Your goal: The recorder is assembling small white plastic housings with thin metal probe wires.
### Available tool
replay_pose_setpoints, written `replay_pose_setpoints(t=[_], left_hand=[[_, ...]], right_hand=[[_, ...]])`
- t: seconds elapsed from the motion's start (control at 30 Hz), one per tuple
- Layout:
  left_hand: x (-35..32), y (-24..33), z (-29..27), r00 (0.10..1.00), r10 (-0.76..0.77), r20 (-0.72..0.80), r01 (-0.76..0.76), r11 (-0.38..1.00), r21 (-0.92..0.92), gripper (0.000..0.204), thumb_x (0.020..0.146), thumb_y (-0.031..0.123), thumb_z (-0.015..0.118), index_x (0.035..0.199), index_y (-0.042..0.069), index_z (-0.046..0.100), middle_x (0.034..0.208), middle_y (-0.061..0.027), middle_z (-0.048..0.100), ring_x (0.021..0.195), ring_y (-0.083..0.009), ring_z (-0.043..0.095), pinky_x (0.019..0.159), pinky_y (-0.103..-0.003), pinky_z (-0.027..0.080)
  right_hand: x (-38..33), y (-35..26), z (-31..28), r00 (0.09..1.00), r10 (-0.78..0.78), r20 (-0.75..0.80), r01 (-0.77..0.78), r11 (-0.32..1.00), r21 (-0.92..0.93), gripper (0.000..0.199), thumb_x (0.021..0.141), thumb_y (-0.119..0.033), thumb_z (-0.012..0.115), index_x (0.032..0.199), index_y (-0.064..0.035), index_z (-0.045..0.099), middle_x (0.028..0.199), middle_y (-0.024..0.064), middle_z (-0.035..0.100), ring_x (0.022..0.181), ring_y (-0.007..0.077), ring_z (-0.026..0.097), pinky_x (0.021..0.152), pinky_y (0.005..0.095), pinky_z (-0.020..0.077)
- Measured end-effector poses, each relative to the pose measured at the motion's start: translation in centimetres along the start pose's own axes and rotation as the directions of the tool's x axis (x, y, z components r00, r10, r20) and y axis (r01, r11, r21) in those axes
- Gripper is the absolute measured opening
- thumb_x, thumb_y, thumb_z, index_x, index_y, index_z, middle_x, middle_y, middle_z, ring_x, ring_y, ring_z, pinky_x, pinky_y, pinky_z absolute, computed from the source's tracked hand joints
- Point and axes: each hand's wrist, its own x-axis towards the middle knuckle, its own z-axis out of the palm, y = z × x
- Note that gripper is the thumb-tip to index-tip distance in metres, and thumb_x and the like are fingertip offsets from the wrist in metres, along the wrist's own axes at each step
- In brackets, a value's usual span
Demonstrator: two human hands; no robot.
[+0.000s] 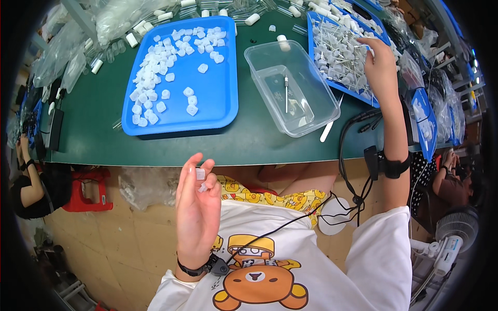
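My left hand (197, 207) is raised in front of the table edge, palm up. Its curled fingers hold a small whitish translucent cube-shaped piece (201, 174), and a second such piece shows just under it. My right hand (382, 65) reaches over a blue tray (340, 89) heaped with white plastic pieces on thin stems (337, 54). Its index finger stretches out to the left, apart from the thumb, and nothing shows between them. Left of that tray, a clear plastic box (259, 65) holds one thin metal-stemmed piece (286, 93).
A larger blue tray (218, 98) with many cube-shaped pieces stands on the green table (93, 124). Clear tubes and white cylinders (252, 19) lie along the back. Black cables (345, 150) hang by my right arm. A small fan (450, 241) stands at lower right. Other people sit at both sides.
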Motion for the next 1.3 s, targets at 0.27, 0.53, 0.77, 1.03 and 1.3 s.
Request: replay_pose_setpoints(t=[0.27, 0.53, 0.77, 1.03, 1.3], left_hand=[[0.4, -0.1, -0.6, 0.992, -0.095, 0.078, 0.097, 0.995, -0.018, 0.045, 0.094, 0.018, 0.039, 0.134, -0.001, 0.032, 0.082, -0.0050, 0.047, 0.067, -0.0088, 0.040, 0.060, -0.022, 0.035], [-0.7, 0.3, 0.8, 0.964, -0.188, 0.187, 0.171, 0.980, 0.103, 0.059, 0.088, 0.014, 0.040, 0.141, -0.004, 0.020, 0.087, -0.0065, 0.050, 0.065, -0.0097, 0.040, 0.060, -0.024, 0.036], [-0.7, -0.1, 0.7, 0.875, -0.279, 0.395, 0.209, 0.955, 0.211, 0.040, 0.092, 0.016, 0.037, 0.129, -0.001, 0.033, 0.094, -0.0123, 0.056, 0.064, -0.0081, 0.041, 0.062, -0.022, 0.035], [-1.0, 0.3, 0.8, 0.768, -0.269, 0.581, 0.257, 0.961, 0.105, 0.025, 0.092, 0.015, 0.044, 0.114, 0.005, 0.039, 0.088, -0.0131, 0.058, 0.061, -0.0071, 0.042, 0.057, -0.021, 0.035], [-1.0, 1.0, 1.4, 0.855, -0.187, 0.483, -0.056, 0.894, 0.445, 0.025, 0.082, -0.002, 0.057, 0.107, 0.001, 0.061, 0.084, -0.0002, 0.053, 0.075, -0.0053, 0.042, 0.064, -0.019, 0.032]], right_hand=[[-0.4, -10.7, -1.3, 0.892, -0.359, 0.274, 0.287, 0.919, 0.271, 0.020, 0.073, 0.003, 0.057, 0.091, -0.0014, 0.061, 0.089, 0.0099, 0.058, 0.090, 0.0272, 0.055, 0.079, 0.0342, 0.0441], [-1.4, -12.1, 2.4, 0.691, -0.574, 0.439, 0.562, 0.809, 0.174, 0.016, 0.066, 0.001, 0.055, 0.082, -0.0015, 0.055, 0.085, 0.0091, 0.055, 0.088, 0.0251, 0.053, 0.078, 0.0334, 0.0439], [-0.3, -12.3, 1.7, 0.668, -0.634, 0.390, 0.619, 0.764, 0.182, 0.016, 0.066, 0.000, 0.056, 0.082, -0.0015, 0.054, 0.082, 0.0096, 0.052, 0.085, 0.0264, 0.053, 0.074, 0.0348, 0.0453], [-0.1, -14.3, -6.4, 0.898, -0.429, 0.096, 0.307, 0.769, 0.561, 0.021, 0.074, 0.014, 0.056, 0.092, 0.0024, 0.059, 0.092, 0.0104, 0.057, 0.083, 0.0224, 0.060, 0.068, 0.0298, 0.0508], [-4.3, -18.5, -8.8, 0.968, -0.089, 0.233, -0.241, -0.084, 0.967, 0.015, 0.085, -0.005, 0.061, 0.087, -0.0019, 0.047, 0.086, 0.0190, 0.056, 0.062, 0.0202, 0.062, 0.055, 0.0271, 0.0555]])
